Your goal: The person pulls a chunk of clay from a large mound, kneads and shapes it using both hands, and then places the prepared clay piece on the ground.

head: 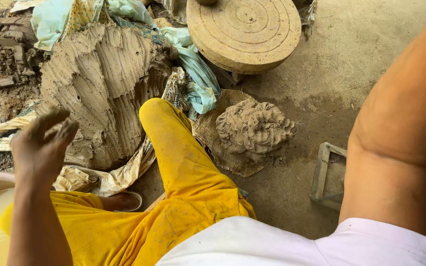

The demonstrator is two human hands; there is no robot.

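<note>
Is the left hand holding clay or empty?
Empty: the left hand hangs with clay-smeared fingers curled loosely before the clay heap, gripping nothing.

The right hand is cut off by the upper right edge, only its arm (400, 123) showing, and the round grooved wheel (245, 32) loses its top edge.

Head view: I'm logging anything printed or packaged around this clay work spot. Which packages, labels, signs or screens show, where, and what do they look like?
No labels, signs or screens show.
Patterned sack sheet: crumpled under the big clay heap, cream with dark print.
Pale green plastic sheet: bunched between the heap and the round wheel.
Woven brown sack: flat beneath the small clay lump.
</note>
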